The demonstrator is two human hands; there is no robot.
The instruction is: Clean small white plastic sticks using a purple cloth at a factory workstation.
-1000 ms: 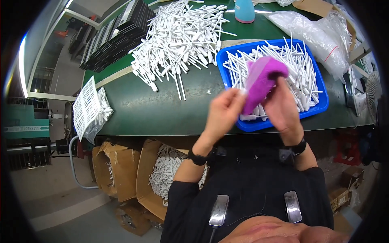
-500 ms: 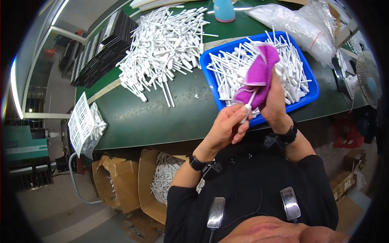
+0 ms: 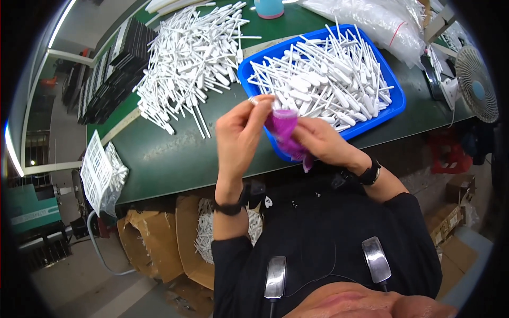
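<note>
My left hand (image 3: 238, 132) is closed in a pinch on a white plastic stick, of which only a small end (image 3: 253, 99) shows at the fingertips. My right hand (image 3: 326, 140) grips a bunched purple cloth (image 3: 285, 127). The cloth meets the left fingers and hides the rest of the stick. Both hands are over the near left edge of a blue tray (image 3: 398, 106). The tray is heaped with white sticks (image 3: 323, 74), each with a thin shaft and a wider, rounded end.
Left of the tray lies a loose pile of white sticks (image 3: 185, 63) on the green table (image 3: 175, 164). Black stacked trays (image 3: 114, 66), a blue bottle (image 3: 269, 7), clear plastic bags (image 3: 366, 26) and a fan (image 3: 476, 85) stand around. Below are cardboard boxes (image 3: 156, 238).
My left hand has moved up and left with the stick. The right hand has lowered and turned, bringing the cloth down off the heap. The whole view has shifted slightly.
</note>
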